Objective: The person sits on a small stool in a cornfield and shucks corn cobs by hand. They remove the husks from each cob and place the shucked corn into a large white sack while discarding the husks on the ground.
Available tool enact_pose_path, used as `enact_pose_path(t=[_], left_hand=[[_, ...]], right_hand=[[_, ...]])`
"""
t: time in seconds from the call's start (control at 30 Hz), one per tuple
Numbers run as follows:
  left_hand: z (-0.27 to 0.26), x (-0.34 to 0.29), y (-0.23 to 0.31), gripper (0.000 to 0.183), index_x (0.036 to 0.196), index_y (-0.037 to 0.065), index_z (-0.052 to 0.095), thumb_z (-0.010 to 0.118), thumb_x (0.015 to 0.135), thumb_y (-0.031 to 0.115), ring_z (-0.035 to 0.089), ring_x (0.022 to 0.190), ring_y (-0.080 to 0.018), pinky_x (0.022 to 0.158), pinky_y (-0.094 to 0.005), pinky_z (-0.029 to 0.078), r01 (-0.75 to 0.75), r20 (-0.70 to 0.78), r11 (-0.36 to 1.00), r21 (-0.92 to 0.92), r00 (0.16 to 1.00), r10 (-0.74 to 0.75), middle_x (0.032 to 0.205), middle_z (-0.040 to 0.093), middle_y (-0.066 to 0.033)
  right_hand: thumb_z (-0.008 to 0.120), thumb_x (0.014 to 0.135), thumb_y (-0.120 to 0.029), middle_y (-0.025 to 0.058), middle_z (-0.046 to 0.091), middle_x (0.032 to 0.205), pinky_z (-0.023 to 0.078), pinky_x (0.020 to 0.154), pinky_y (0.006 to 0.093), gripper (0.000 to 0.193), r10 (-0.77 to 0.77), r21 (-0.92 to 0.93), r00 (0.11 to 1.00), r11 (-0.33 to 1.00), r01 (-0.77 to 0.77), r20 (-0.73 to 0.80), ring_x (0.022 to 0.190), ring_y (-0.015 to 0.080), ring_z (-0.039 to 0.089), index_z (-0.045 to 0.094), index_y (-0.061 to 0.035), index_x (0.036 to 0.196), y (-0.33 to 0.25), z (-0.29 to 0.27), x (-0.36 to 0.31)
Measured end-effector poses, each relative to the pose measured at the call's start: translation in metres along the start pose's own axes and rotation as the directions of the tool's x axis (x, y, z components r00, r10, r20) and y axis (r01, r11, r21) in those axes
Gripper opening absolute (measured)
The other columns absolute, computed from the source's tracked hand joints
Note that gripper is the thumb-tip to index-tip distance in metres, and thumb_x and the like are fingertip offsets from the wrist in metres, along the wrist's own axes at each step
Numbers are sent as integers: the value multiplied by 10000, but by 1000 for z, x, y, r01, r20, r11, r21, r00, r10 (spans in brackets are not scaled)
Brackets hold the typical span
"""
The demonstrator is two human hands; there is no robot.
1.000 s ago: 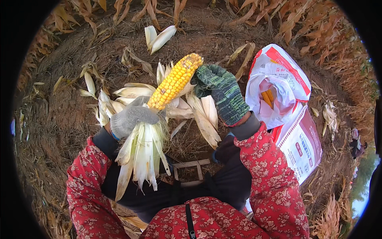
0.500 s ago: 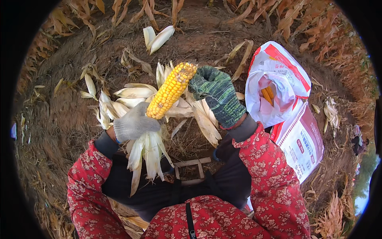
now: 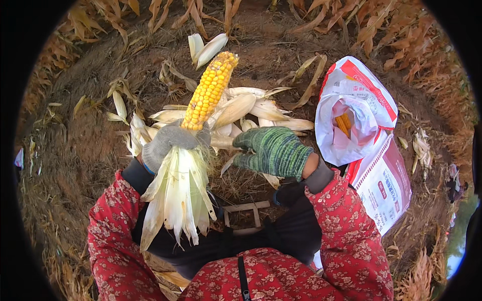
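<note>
My left hand (image 3: 170, 143), in a pale grey knit glove, is closed round the base of an ear of corn (image 3: 208, 93). The yellow ear points up and slightly right, its kernels bare. Peeled-back husk (image 3: 178, 195) hangs below the fist in pale strips over my lap. My right hand (image 3: 273, 150), in a green and dark striped knit glove, is to the right of the ear and apart from it. Its thumb and fingers reach left with a gap between them, and nothing shows in them.
Loose husks (image 3: 241, 108) lie heaped beyond my hands. A white and red sack (image 3: 326, 135) at the right gapes, with corn (image 3: 343, 124) inside. A small wooden frame (image 3: 243, 206) is between my legs. Dry corn plants (image 3: 391, 30) border the bare soil.
My right hand has come off the ear and moved down, its fingers parting. My left hand has tilted the ear more upright, and more husk now hangs spread below it.
</note>
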State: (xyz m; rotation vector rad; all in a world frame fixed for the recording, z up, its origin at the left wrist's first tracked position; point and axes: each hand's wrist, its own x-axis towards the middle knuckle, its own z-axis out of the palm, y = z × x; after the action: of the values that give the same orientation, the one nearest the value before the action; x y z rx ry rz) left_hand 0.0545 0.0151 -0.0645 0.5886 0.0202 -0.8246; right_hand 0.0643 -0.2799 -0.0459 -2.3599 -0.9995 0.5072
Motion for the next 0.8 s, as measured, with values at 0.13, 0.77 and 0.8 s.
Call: enact_pose_path(t=[0.13,0.77,0.8], left_hand=[[-1,-1,1,436,1335,-9,479,588,923,84,640,1018,-168,899,-289,531,4,-25,992,129,1000,-1,1201,615,-114],[-8,-8,-4,479,1366,-1,448,608,930,114,611,989,-124,889,-268,511,63,-131,866,496,991,2,1216,590,-94],[-9,-3,-2,478,1350,-6,465,619,914,115,621,989,-140,891,-283,514,70,-114,855,514,993,-13,1207,600,-99]], right_hand=[[708,893,-290,145,610,1231,500,927,344,546,244,758,890,634,156,-386,1102,199,612,536,17,1310,23,-11,24],[583,853,-88,135,679,1083,553,734,386,322,-569,-342,750,816,466,-336,888,294,678,655,-53,1166,8,26,18],[585,859,-122,132,691,1024,547,719,388,286,-518,-200,821,854,481,-240,851,281,680,676,-80,1127,-1,23,13]])
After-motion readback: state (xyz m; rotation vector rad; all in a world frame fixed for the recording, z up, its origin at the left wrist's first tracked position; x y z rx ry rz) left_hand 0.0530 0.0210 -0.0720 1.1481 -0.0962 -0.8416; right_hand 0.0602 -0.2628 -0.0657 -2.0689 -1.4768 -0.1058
